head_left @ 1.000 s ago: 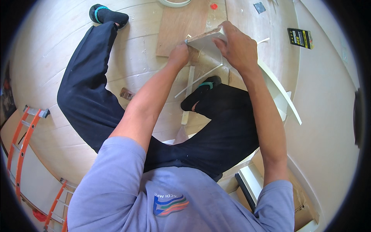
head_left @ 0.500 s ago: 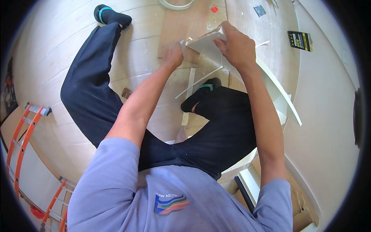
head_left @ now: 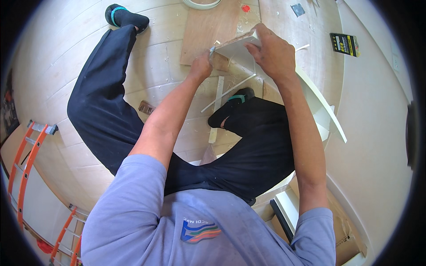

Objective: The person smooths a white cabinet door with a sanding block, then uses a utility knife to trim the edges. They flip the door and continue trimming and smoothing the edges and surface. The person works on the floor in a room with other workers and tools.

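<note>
A white panel (head_left: pixel 239 52) with a rough brownish edge is held up in front of me, one corner pointing left. My right hand (head_left: pixel 275 54) is closed over its upper right corner, thumb on the white face. At the panel's left corner is my left hand (head_left: pixel 202 66), closed around a small, narrow, blade-like tool (head_left: pixel 212 50) whose light tip meets the edge. Most of this tool is hidden by the fingers. A small pale curl (head_left: pixel 217 43) sits at that corner, just above the tip.
White strips (head_left: pixel 228 93) and shavings lie on the floor near my right foot. Beyond are a brown board (head_left: pixel 206 31) and a coil of white cable (head_left: pixel 202 3). A long curved white panel (head_left: pixel 321 104) is at right, an orange ladder (head_left: pixel 29 168) at left.
My left hand has shifted slightly right, bringing the tool's tip up against the panel's corner. My right hand and the panel have hardly moved.
</note>
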`<action>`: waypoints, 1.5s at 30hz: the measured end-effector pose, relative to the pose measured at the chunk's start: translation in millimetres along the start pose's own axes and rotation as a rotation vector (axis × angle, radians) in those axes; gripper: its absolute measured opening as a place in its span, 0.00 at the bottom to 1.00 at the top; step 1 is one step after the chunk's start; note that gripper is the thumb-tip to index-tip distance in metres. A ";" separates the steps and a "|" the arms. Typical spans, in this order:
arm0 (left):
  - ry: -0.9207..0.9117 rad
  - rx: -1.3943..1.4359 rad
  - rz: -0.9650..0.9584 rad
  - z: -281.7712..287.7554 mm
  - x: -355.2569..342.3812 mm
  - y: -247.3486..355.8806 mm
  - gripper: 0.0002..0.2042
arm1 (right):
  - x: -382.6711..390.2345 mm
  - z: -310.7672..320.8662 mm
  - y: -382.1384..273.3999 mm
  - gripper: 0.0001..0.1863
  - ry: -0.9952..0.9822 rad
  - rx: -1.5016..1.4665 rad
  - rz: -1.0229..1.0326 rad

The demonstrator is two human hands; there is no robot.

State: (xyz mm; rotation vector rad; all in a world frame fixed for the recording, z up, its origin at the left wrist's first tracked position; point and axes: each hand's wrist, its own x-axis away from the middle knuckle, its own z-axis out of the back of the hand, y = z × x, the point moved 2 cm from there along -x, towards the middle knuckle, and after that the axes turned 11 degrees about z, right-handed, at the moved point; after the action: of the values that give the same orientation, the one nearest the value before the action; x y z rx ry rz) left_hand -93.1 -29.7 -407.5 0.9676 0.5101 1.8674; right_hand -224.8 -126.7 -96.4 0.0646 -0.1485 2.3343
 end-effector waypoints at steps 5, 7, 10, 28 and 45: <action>0.000 0.014 0.017 2.5 0.5 5.9 0.20 | 1.6 -0.8 -0.1 0.19 0.011 0.008 0.006; 0.001 0.015 0.017 2.1 0.7 9.2 0.18 | 1.9 -0.8 -0.9 0.18 0.017 -0.003 0.012; -0.024 -0.014 0.030 6.4 1.3 27.7 0.14 | 5.0 -0.6 -2.5 0.18 0.018 -0.006 0.003; -0.013 -0.206 0.037 46.5 -6.3 37.6 0.14 | 5.3 -1.7 -0.7 0.18 0.040 -0.064 0.011; -0.040 -0.013 0.040 5.9 -2.9 20.4 0.15 | 5.4 0.0 -6.0 0.16 0.010 -0.066 -0.011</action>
State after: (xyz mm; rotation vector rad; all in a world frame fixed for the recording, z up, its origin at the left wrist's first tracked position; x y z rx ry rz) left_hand -98.9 -42.2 -391.1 1.0105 0.4571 1.8811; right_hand -224.3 -118.7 -95.3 0.0204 -0.2198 2.3162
